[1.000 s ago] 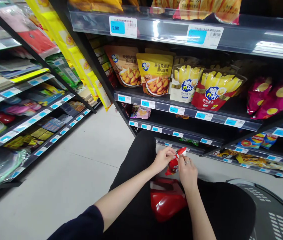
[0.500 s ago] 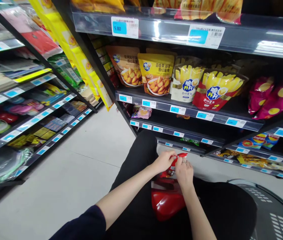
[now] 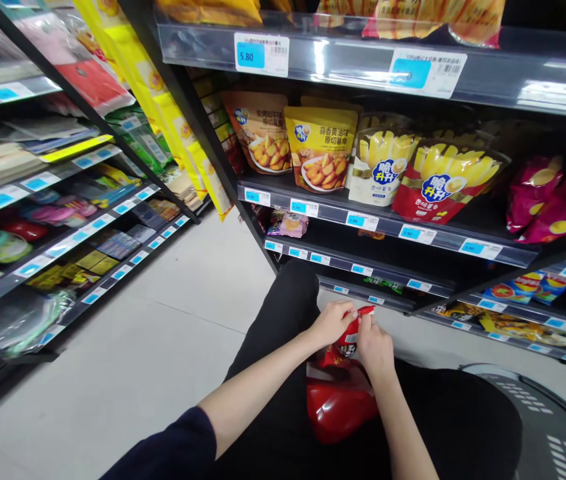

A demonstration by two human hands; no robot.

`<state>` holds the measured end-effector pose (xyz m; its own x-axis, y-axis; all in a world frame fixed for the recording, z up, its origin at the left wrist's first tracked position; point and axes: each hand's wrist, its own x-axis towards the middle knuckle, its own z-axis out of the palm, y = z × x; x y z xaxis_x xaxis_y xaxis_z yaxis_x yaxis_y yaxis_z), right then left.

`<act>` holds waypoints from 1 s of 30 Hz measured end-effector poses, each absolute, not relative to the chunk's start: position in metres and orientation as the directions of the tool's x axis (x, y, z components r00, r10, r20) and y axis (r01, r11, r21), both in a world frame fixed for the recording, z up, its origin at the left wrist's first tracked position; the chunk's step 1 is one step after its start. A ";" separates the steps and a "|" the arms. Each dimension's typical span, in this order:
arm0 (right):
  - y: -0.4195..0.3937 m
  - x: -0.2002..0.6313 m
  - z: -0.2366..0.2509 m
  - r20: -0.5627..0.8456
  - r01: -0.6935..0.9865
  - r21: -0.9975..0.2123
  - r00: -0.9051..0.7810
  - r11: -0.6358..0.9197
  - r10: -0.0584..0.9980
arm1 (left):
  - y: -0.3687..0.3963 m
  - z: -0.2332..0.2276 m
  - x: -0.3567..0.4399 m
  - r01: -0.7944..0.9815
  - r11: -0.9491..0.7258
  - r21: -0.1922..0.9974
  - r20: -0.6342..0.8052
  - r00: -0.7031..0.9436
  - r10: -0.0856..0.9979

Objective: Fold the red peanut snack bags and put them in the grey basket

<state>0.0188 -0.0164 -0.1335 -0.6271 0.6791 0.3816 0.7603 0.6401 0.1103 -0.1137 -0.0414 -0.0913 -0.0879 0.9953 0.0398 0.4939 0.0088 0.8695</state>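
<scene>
Both hands hold a small red snack packet (image 3: pixel 350 335) just above my lap. My left hand (image 3: pixel 331 322) pinches its upper left edge, and my right hand (image 3: pixel 375 347) grips its right side, with a ring on one finger. Under the packet a larger shiny red bag (image 3: pixel 337 403) lies on my black trousers. My knee points toward the lowest shelves (image 3: pixel 363 283) of the snack rack.
The snack rack (image 3: pixel 387 227) in front holds yellow, white and red chip bags with blue price tags. A second rack (image 3: pixel 63 220) of flat goods lines the left side of the grey tiled aisle (image 3: pixel 153 347). A dark basket (image 3: pixel 553 433) sits at bottom right.
The small packet has come down from an upright tilt to sit lower between my hands, close over the big red bag. The view has drifted slightly.
</scene>
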 end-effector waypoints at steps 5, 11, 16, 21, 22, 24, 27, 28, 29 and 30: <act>-0.014 0.023 -0.138 0.382 0.802 -0.031 -0.542 0.596 0.749 | -0.043 -0.090 -0.112 0.471 -0.038 0.882 0.072 -0.053 0.996; -0.011 0.030 -0.133 0.426 0.796 -0.122 -0.498 0.593 0.756 | -0.040 -0.088 -0.114 0.378 0.030 0.925 -0.006 -0.065 0.998; -0.013 0.027 -0.127 0.445 0.767 0.027 -0.584 0.642 0.679 | -0.038 -0.090 -0.118 0.418 -0.038 0.908 0.026 0.034 0.999; -0.015 0.027 -0.120 0.399 0.751 -0.003 -0.605 0.661 0.689 | -0.034 -0.099 -0.121 0.377 0.087 0.922 -0.023 -0.172 0.985; -0.014 0.029 -0.119 0.383 0.739 -0.030 -0.614 0.674 0.690 | -0.033 -0.101 -0.123 0.358 0.119 0.926 -0.039 -0.223 0.974; -0.011 0.034 -0.119 0.380 0.693 -0.113 -0.632 0.712 0.675 | -0.032 -0.102 -0.129 0.307 0.163 0.938 -0.067 -0.298 0.952; -0.004 0.044 -0.122 0.415 0.598 -0.248 -0.645 0.762 0.642 | -0.032 -0.100 -0.136 0.244 0.191 0.951 -0.104 -0.330 0.938; -0.002 0.046 -0.122 0.410 0.577 -0.278 -0.652 0.768 0.638 | -0.034 -0.098 -0.138 0.228 0.194 0.954 -0.113 -0.324 0.939; -0.001 0.048 -0.123 0.391 0.564 -0.304 -0.661 0.768 0.641 | -0.036 -0.096 -0.140 0.205 0.195 0.959 -0.122 -0.321 0.939; 0.000 0.049 -0.122 0.362 0.557 -0.328 -0.672 0.763 0.646 | -0.040 -0.094 -0.142 0.167 0.193 0.967 -0.130 -0.328 0.936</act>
